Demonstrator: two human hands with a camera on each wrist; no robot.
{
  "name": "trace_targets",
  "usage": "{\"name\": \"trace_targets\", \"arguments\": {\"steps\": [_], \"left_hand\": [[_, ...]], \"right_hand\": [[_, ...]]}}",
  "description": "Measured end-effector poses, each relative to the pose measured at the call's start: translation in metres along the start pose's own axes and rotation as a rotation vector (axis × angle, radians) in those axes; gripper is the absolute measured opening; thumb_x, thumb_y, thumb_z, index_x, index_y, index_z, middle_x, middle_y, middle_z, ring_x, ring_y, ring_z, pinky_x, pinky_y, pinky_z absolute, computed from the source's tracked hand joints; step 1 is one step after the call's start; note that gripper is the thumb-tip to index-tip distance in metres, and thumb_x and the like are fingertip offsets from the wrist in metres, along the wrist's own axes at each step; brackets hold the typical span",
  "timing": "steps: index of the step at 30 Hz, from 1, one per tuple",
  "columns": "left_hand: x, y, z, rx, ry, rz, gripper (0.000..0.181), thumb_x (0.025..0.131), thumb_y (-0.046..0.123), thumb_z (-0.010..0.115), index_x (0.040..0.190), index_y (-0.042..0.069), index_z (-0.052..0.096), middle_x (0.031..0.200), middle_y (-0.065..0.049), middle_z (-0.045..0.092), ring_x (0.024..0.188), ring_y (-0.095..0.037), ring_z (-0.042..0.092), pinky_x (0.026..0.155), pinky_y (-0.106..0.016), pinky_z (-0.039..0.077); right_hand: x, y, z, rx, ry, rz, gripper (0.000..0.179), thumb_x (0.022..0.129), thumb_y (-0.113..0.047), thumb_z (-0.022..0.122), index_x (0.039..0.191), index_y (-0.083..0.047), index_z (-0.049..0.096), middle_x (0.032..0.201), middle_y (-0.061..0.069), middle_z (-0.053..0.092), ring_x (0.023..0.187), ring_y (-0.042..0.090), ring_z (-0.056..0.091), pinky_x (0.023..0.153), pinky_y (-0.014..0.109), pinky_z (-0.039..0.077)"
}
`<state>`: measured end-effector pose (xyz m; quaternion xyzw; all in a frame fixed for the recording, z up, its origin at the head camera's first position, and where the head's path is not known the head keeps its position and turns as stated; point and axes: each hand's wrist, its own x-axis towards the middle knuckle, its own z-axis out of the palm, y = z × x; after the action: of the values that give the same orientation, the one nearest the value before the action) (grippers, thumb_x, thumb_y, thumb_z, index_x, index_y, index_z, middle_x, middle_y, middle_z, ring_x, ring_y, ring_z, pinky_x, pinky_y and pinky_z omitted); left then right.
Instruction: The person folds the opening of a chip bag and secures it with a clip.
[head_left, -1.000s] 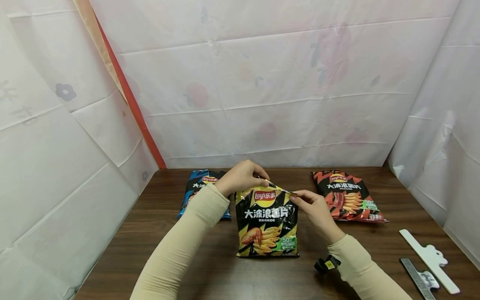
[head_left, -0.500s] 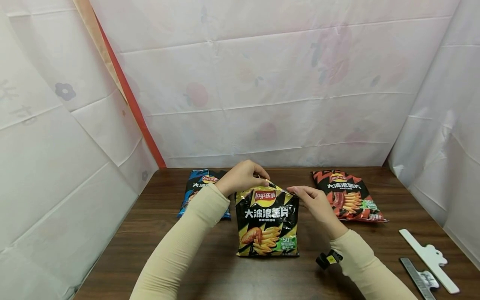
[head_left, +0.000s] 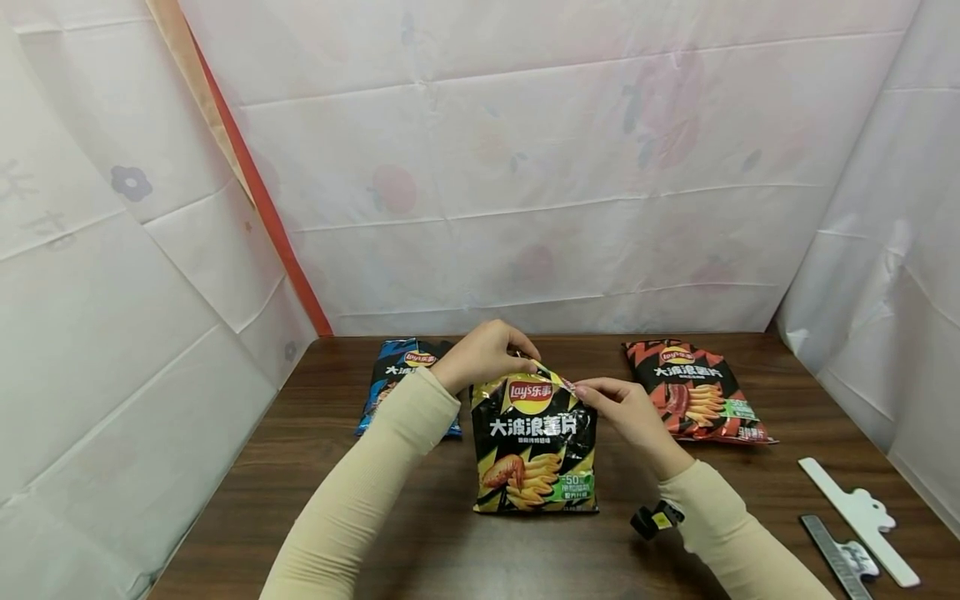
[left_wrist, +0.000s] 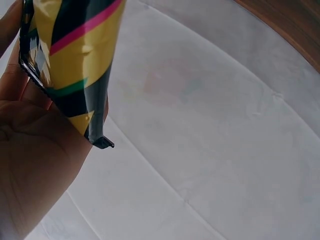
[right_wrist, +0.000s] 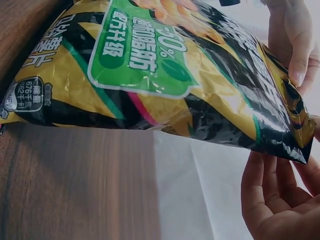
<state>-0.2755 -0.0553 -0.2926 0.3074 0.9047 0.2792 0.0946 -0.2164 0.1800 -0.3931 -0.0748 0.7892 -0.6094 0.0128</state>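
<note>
A yellow and black chip bag (head_left: pixel 534 450) stands upright on the table in the middle of the head view. My left hand (head_left: pixel 487 357) pinches its top edge near the left side. At the top right corner, my right hand (head_left: pixel 628 417) pinches the rim between thumb and fingers. The right wrist view shows the bag's side, with the fingers of my right hand (right_wrist: pixel 280 200) behind the corner. In the left wrist view, the bag's edge (left_wrist: pixel 82 65) lies against my left hand (left_wrist: pixel 42 150). Whether the top is torn cannot be seen.
A blue chip bag (head_left: pixel 390 379) lies behind my left arm, partly hidden. On the right lies a red chip bag (head_left: pixel 697 392). A white clip (head_left: pixel 855 512) and a grey clip (head_left: pixel 836 554) rest near the right edge of the wooden table (head_left: pixel 300 500). White sheets hang around it.
My right hand has moved slightly up and left along the bag's top edge, then a little down again. The top rim at that corner has changed shape. My left hand keeps its place.
</note>
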Motion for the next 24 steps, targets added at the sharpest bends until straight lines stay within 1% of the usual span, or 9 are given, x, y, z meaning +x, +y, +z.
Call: {"name": "trace_targets", "arguments": {"steps": [8,11,14,17,19,21,24], "left_hand": [[-0.0001,0.0002,0.0007,0.005,-0.001,0.001,0.014,0.093,0.022,0.069,0.103,0.017,0.077,0.109,-0.002,0.073,0.064,-0.011,0.059,0.061,-0.026,0.045],[-0.0001,0.0005,0.0010,0.008,-0.001,0.001,0.014,0.093,0.021,0.069,0.103,0.016,0.077,0.108,-0.002,0.074,0.064,-0.011,0.059,0.061,-0.026,0.045],[0.0002,0.0004,0.0016,0.011,-0.001,0.001,0.014,0.093,0.021,0.069,0.104,0.016,0.077,0.108,-0.002,0.074,0.060,-0.011,0.057,0.060,-0.025,0.044],[0.0003,0.0006,0.0017,0.010,-0.003,0.003,0.015,0.093,0.022,0.069,0.104,0.016,0.077,0.108,-0.002,0.074,0.056,-0.010,0.053,0.059,-0.025,0.043],[0.0002,0.0005,0.0013,0.012,-0.008,0.004,0.015,0.093,0.022,0.069,0.105,0.016,0.077,0.109,-0.002,0.074,0.055,-0.010,0.051,0.059,-0.025,0.043],[-0.0002,0.0005,0.0004,0.014,-0.016,0.007,0.016,0.093,0.023,0.068,0.106,0.017,0.076,0.109,-0.002,0.073,0.056,-0.010,0.052,0.060,-0.025,0.043],[-0.0010,-0.0001,-0.0016,0.017,-0.023,0.007,0.017,0.094,0.025,0.068,0.106,0.017,0.076,0.110,-0.002,0.073,0.058,-0.012,0.052,0.061,-0.027,0.043]], "right_hand": [[-0.0009,0.0026,0.0008,-0.026,0.009,-0.037,0.035,0.095,-0.030,0.066,0.117,-0.005,0.071,0.118,0.015,0.069,0.098,0.001,0.062,0.085,0.032,0.051],[-0.0003,0.0039,0.0014,-0.037,0.015,-0.055,0.032,0.095,-0.028,0.066,0.115,-0.004,0.072,0.116,0.016,0.070,0.095,0.001,0.063,0.082,0.031,0.051],[0.0001,0.0048,0.0019,-0.050,0.022,-0.072,0.030,0.095,-0.027,0.066,0.112,-0.003,0.072,0.114,0.016,0.070,0.090,0.001,0.062,0.076,0.029,0.049],[0.0003,0.0053,0.0020,-0.059,0.027,-0.080,0.029,0.094,-0.026,0.067,0.110,-0.002,0.073,0.108,0.014,0.071,0.075,0.006,0.057,0.064,0.027,0.045],[0.0007,0.0056,0.0024,-0.061,0.033,-0.082,0.028,0.094,-0.026,0.067,0.109,-0.002,0.073,0.107,0.014,0.071,0.069,0.010,0.052,0.057,0.028,0.041],[0.0006,0.0058,0.0026,-0.063,0.039,-0.086,0.028,0.094,-0.025,0.067,0.108,-0.002,0.073,0.106,0.015,0.071,0.068,0.011,0.051,0.054,0.029,0.039],[0.0002,0.0057,0.0030,-0.068,0.047,-0.099,0.027,0.094,-0.025,0.067,0.107,-0.002,0.074,0.109,0.019,0.071,0.073,0.009,0.054,0.056,0.028,0.040]]}}
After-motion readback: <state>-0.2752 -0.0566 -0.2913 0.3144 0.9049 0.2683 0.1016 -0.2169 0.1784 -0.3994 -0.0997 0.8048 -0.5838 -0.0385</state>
